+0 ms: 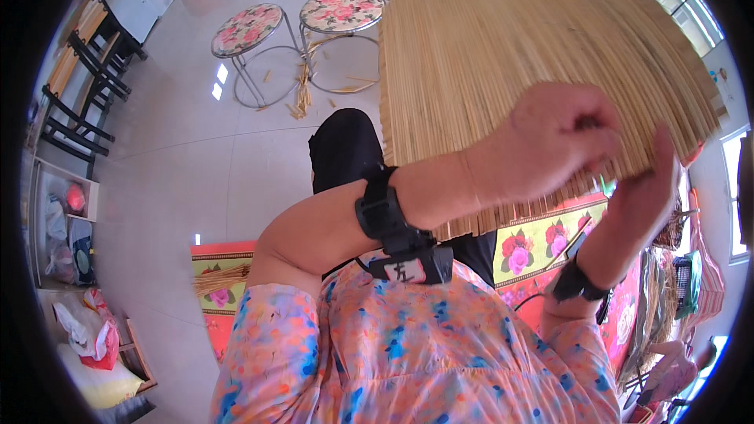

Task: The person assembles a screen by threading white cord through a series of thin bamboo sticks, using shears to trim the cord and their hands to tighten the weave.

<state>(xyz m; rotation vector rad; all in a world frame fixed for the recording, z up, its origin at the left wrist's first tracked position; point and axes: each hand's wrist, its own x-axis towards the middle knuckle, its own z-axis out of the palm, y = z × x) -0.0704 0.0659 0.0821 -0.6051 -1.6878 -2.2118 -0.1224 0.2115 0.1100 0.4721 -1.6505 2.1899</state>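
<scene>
A large stiff panel of tan straw stalks [503, 39], laid side by side, stands before me at the upper right. My left hand [561, 137] reaches across to its lower right part. The fingers there are curled together in a pinch, and what they hold, if anything, is hidden. My right hand [648, 192] is at the panel's lower right edge, close to the left one. Its fingers are stretched out, some pointing up along the stalks, and slightly blurred. Black bands with small devices [404, 239] are strapped round both my forearms.
Two round stools with flowered seats [342, 9] stand on the tiled floor, with loose straw pieces [301, 90] by their legs. Straw stalks [224, 277] lie on a red and yellow floral cover at my left. Black chairs [82, 90] and shelves with bags [59, 228] line the left side.
</scene>
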